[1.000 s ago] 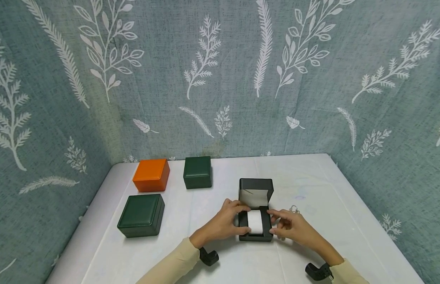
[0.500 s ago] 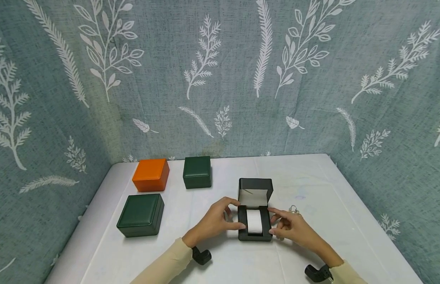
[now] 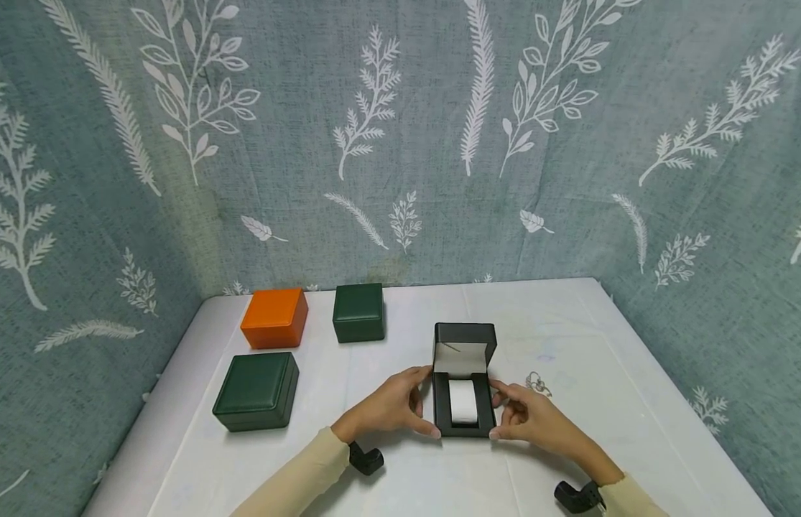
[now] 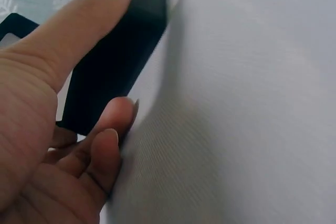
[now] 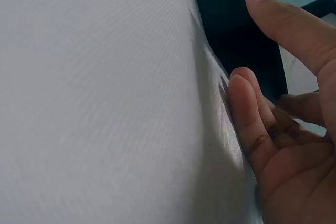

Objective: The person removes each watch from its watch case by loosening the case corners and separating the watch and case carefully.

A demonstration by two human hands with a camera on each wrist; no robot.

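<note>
A black watch box stands with its lid raised and pale lining showing. In it sits a white cushion. My left hand grips the box's left side, thumb at the front corner and index finger toward the hinge. On the opposite side my right hand holds it the same way, thumb at the front right corner. In the left wrist view the thumb presses the dark box, other fingers curled low by its side. The right wrist view shows the dark box between thumb and fingers.
Just beyond my right hand lies a small silvery looped metal piece. On the left of the white table stand a large green box, an orange box and a smaller green box, all closed. Patterned cloth hangs behind.
My left hand has drawn back from the cushion to the box's left side, and its thumb has slid to the front corner. My right thumb has moved slightly forward along the box.
</note>
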